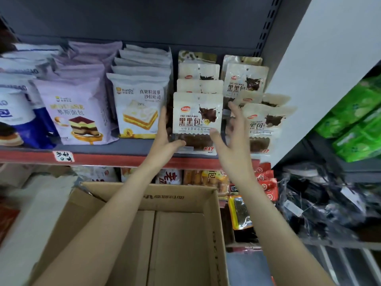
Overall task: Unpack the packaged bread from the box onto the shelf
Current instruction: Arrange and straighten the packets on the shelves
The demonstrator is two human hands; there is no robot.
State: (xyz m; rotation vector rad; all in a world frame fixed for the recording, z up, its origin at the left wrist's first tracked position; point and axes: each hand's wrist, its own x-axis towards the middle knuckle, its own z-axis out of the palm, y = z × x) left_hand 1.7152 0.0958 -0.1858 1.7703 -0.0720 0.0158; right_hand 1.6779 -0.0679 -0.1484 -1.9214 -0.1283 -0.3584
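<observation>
Both hands steady the front bread pack (197, 118) at the shelf (132, 156) front edge so it stands up. The left hand (167, 134) grips its side; the right hand (231, 129) is spread flat. The box (144, 205) below looks empty.

Both forearms are reaching forward and upward, bare to the elbow, converging slightly toward the hands. The left hand (167, 133) is standing edge-on with its fingers extended upward and its thumb curling inward. The right hand (233, 131) is spreading wide, palm facing left, fingers straight and blurred at the tips, thumb jutting out. The hands are well apart.
</observation>
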